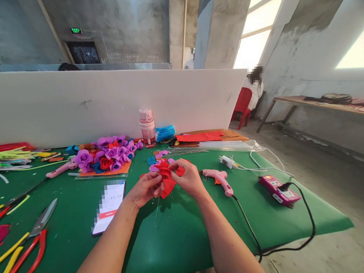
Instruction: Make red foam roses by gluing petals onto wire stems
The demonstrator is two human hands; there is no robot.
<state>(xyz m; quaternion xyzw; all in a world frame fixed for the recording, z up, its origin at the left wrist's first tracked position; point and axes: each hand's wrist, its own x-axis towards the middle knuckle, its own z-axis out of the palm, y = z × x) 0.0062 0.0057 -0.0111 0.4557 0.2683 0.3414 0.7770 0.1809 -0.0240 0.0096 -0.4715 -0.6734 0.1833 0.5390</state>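
Both hands meet over the middle of the green table, pinching a red paper flower between them. My left hand grips its left side, and my right hand has thumb and fingers closed on the right side. A thin stem or wire slants down below the flower. Behind it lie loose purple and blue petals, partly hidden by the hands. Just right of my right hand a pink glue gun rests on the table, its nozzle toward the hand.
A phone, red-handled scissors and a pile of purple flowers are on the left. Further back stand a pink bottle and a white partition. A purple power strip with a black cord sits right.
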